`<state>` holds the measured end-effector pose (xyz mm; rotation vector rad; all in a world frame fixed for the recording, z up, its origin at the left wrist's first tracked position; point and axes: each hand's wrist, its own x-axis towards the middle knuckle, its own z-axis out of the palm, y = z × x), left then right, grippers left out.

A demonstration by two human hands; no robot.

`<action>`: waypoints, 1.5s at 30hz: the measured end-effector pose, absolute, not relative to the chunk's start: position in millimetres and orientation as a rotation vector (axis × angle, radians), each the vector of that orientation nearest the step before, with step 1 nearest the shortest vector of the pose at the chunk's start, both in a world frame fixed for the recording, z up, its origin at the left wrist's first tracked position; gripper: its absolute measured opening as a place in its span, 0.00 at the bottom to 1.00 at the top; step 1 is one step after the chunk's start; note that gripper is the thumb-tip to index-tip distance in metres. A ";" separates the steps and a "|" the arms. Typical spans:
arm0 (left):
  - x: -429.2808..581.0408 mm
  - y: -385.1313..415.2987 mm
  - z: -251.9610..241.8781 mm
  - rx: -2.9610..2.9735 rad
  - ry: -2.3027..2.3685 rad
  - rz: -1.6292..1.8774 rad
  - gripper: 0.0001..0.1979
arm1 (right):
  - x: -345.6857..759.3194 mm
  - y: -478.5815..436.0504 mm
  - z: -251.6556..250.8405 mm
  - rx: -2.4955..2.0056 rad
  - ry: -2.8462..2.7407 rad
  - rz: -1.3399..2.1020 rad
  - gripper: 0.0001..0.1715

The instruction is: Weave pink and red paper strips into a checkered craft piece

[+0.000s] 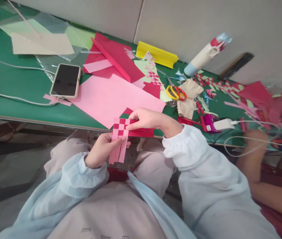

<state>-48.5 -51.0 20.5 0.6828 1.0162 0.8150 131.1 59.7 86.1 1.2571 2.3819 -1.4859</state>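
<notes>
A checkered piece of woven paper strips (120,127), pink and red, is held between my two hands at the table's front edge. Closed on its lower pink strips is my left hand (103,147), thumb on top. My right hand (144,120) pinches the upper right side, where red strips (142,132) stick out to the right. Pink strips hang down loose below the weave. Just beyond my hands lies a large pink paper sheet (116,96), with red sheets (113,56) behind it.
The green table (19,84) carries a phone (65,81) at left. Scissors (176,93), a tumbler (204,56), a yellow folded strip (157,54) and paper scraps lie toward the back and right. White cables (250,137) run at right, beside another person's arm (267,192).
</notes>
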 end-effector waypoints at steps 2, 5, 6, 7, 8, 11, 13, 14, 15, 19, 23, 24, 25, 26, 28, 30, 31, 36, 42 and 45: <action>-50.7 -51.5 21.4 0.704 0.988 0.809 0.17 | 132.5 60.2 86.4 1.266 2.388 -1.470 0.15; -53.9 -51.9 23.4 0.715 0.967 0.782 0.18 | 134.9 61.6 85.5 1.310 2.392 -1.441 0.16; -54.7 -51.7 24.4 0.713 0.968 0.771 0.18 | 135.7 62.2 85.0 1.316 2.389 -1.438 0.17; -55.2 -51.4 25.3 0.704 0.970 0.763 0.19 | 136.5 62.6 84.7 1.317 2.389 -1.439 0.17; -55.6 -50.9 26.3 0.690 0.972 0.759 0.19 | 137.3 62.7 84.8 1.310 2.396 -1.449 0.16; -55.6 -49.0 28.2 0.632 0.972 0.786 0.18 | 140.2 59.4 88.2 1.392 2.515 -1.466 0.17; -55.2 -47.9 28.4 0.591 0.972 0.822 0.17 | 142.4 52.6 93.6 1.587 2.708 -1.327 0.20; -54.9 -47.5 28.2 0.573 0.974 0.839 0.17 | 143.5 47.8 96.8 1.692 2.814 -1.187 0.20; -54.6 -47.3 27.6 0.559 0.977 0.852 0.17 | 144.5 42.2 99.7 1.764 2.906 -1.036 0.17; -54.2 -48.8 22.0 0.542 0.993 0.868 0.16 | 146.6 15.4 99.9 1.678 2.892 -0.871 0.05; -54.3 -55.5 12.4 0.475 1.030 0.869 0.15 | 145.2 -13.8 71.3 1.647 2.803 -0.608 0.05; -54.0 -57.7 10.1 0.451 1.041 0.868 0.15 | 144.2 -20.7 61.1 1.655 2.844 -0.450 0.06; -53.5 -59.8 8.1 0.428 1.050 0.864 0.15 | 142.8 -27.2 50.6 1.631 2.899 -0.287 0.08; -52.6 -61.7 6.4 0.407 1.059 0.859 0.15 | 141.2 -33.0 40.4 1.600 2.945 -0.134 0.10; -50.0 -64.6 3.6 0.375 1.078 0.845 0.14 | 137.3 -41.5 22.2 1.557 2.989 0.084 0.11; -46.6 -65.8 1.5 0.354 1.085 0.839 0.13 | 133.5 -45.6 8.4 1.575 3.033 0.251 0.10; -44.9 -66.0 0.7 0.348 1.085 0.835 0.13 | 132.0 -46.3 3.5 1.571 3.059 0.313 0.10; -40.2 -64.9 -1.1 0.347 1.044 0.813 0.15 | 130.9 -44.6 -6.3 1.481 3.168 0.496 0.09; -41.2 -63.0 -0.4 0.315 1.003 0.775 0.13 | 136.2 -43.3 -6.6 1.478 3.175 0.557 0.08; -41.4 -62.6 -0.8 0.297 0.977 0.774 0.12 | 136.5 -43.2 -6.1 1.485 3.162 0.543 0.10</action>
